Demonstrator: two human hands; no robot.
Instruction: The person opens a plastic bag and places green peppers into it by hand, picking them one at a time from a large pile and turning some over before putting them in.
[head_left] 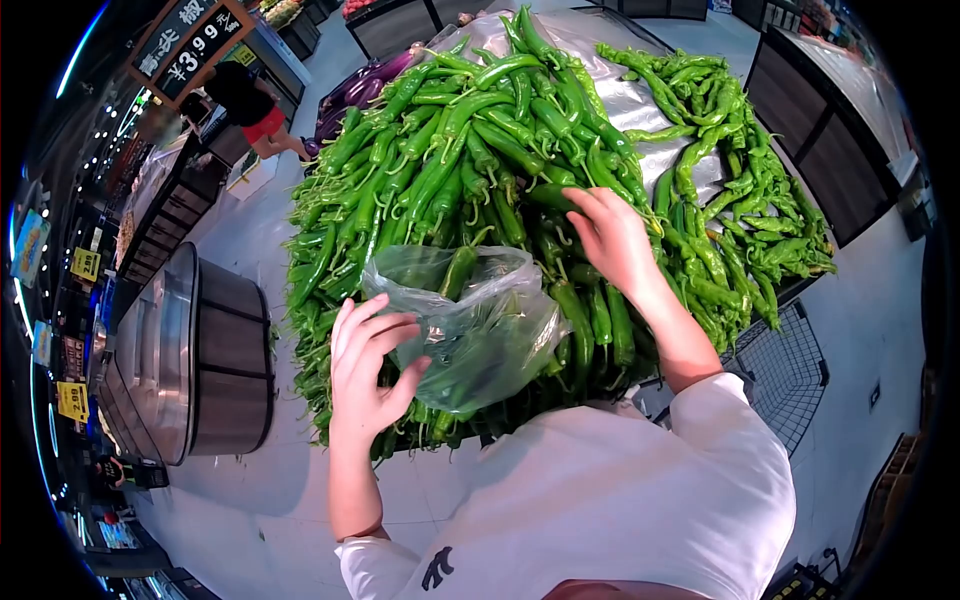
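A clear plastic bag (490, 340) lies with its mouth open on a heap of long green peppers (420, 170), and green shapes show through its film. One green pepper (460, 270) stands up at the bag's mouth. My left hand (370, 365) is at the bag's left side, fingers and thumb apart, with nothing visibly gripped. To the upper right of the bag, my right hand (612, 240) has its fingers bent around the end of a dark green pepper (548, 196). The thumb side of that grip is partly hidden.
Thinner, wrinkled green peppers (745, 185) lie at the right on silvery sheeting. Purple eggplants (365, 90) are behind, under a price sign (190, 45). A wire shopping cart (785, 365) stands at right, a round metal-and-dark stand (225, 350) at left. A person (245, 100) is farther back.
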